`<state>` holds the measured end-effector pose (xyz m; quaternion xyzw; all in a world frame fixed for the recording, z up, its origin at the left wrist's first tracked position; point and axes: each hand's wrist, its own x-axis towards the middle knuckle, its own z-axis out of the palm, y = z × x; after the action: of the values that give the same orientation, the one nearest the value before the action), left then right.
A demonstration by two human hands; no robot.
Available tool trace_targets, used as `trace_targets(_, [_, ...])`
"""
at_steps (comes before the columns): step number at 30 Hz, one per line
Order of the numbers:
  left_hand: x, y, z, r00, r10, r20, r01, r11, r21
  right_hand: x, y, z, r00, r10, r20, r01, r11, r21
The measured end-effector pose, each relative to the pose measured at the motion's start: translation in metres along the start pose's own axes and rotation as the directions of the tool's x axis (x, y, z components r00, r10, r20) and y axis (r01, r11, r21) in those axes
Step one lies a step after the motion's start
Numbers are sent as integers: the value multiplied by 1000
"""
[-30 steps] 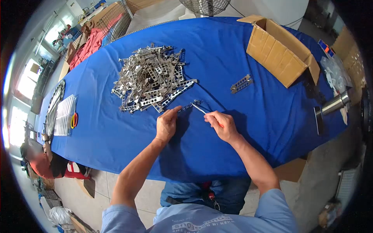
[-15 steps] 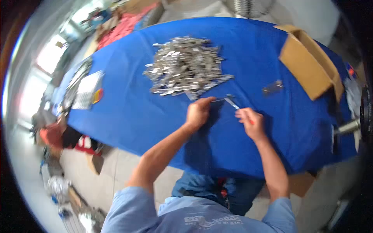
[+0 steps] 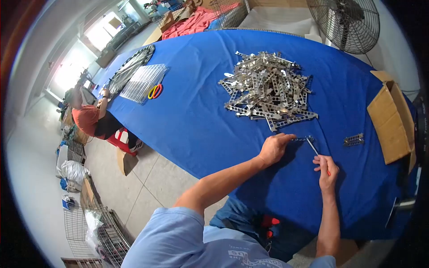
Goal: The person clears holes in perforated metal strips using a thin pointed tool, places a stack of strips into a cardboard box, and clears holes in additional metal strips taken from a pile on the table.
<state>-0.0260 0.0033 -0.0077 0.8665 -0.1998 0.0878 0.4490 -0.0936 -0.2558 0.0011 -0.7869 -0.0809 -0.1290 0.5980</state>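
Observation:
My left hand point(image 3: 274, 150) is closed on one end of a small perforated metal bracket point(image 3: 300, 139), held just above the blue cloth. My right hand point(image 3: 327, 171) grips a slim tool point(image 3: 313, 146) with a flat silver shaft and a red handle end. The tool's tip meets the bracket's free end; its exact kind is too small to tell. Just beyond my left hand lies a large heap of similar perforated metal brackets point(image 3: 268, 91). To the right of the tool, a small group of brackets point(image 3: 354, 140) rests by itself on the cloth.
A blue cloth point(image 3: 196, 102) covers the table. An open cardboard box point(image 3: 389, 127) stands at the right edge. Red-and-yellow-handled scissors point(image 3: 155, 91) lie beside clear plastic packs point(image 3: 144, 82). Another person point(image 3: 88, 118) sits at the far left; a fan point(image 3: 346, 22) stands behind.
The view has swung left, shifting the table's contents rightward, and has sharpened. Both hands keep their hold on the bracket and the tool, with the tool's tip still at the bracket's end.

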Motion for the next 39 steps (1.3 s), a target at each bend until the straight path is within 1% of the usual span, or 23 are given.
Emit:
trace_targets(2, [2, 1, 0, 1000, -21, 5, 21, 1000, 4, 1, 0, -2, 1000, 11, -5, -11, 1000, -18])
trace_targets(5, [1, -6, 5, 998, 53, -33, -53, 998, 27, 0, 4, 0, 999, 45, -8, -45, 999, -1])
trace_targets(8, [0, -6, 6, 1000, 30, -4, -29, 998, 52, -5, 12, -6, 996, 88, -12, -88, 996, 32])
trace_targets(9, [0, -6, 7, 999, 40, -16, -39, 997, 60, -4, 16, -7, 996, 87, -19, -86, 995, 52])
trace_targets(12, [0, -3, 6, 999, 32, 19, -34, 995, 94, -3, 12, -6, 997, 80, -19, -80, 997, 22])
trace_targets(16, [0, -2, 6, 999, 30, 14, -31, 996, 81, -5, 17, -8, 996, 82, -29, -81, 996, 43])
trace_targets(20, [1, 1, 3, 1000, 23, 17, -25, 996, 81, -2, 12, -7, 997, 83, 0, -83, 996, 21])
trace_targets(21, [3, 2, 3, 999, 29, 20, -31, 996, 84, -1, 15, -8, 997, 80, 13, -80, 996, 39])
trace_targets(23, [3, 2, 3, 999, 26, 24, -28, 995, 96, 2, 12, -6, 1000, 24, 18, -24, 1000, 8])
trace_targets(25, [2, 0, 4, 998, 55, 12, -55, 995, 84, -4, 7, -5, 1000, 11, 7, -10, 999, -38])
trace_targets(26, [2, 0, 4, 998, 69, 5, -69, 995, 76, -6, 8, -4, 999, 39, -4, -39, 999, -26])
trace_targets(28, [-1, 0, 8, 999, 42, 11, -43, 995, 93, -5, 10, -5, 998, 65, -24, -65, 998, -4])
trace_targets(30, [1, 1, 6, 999, 45, 0, -44, 993, 108, -5, 7, -7, 999, 35, 14, -35, 999, -4])
trace_targets(32, [0, 3, 6, 999, 49, -14, -48, 996, 76, -5, 5, -8, 998, 23, 56, -22, 1000, -3])
trace_targets(36, [1, -3, 9, 994, 89, -59, -86, 995, 60, -3, 0, -3, 999, 4, 47, -4, 1000, -4])
trace_targets(39, [1, 2, 5, 1000, 30, -7, -29, 996, 83, -4, 2, -5, 998, 52, 30, -53, 998, 27])
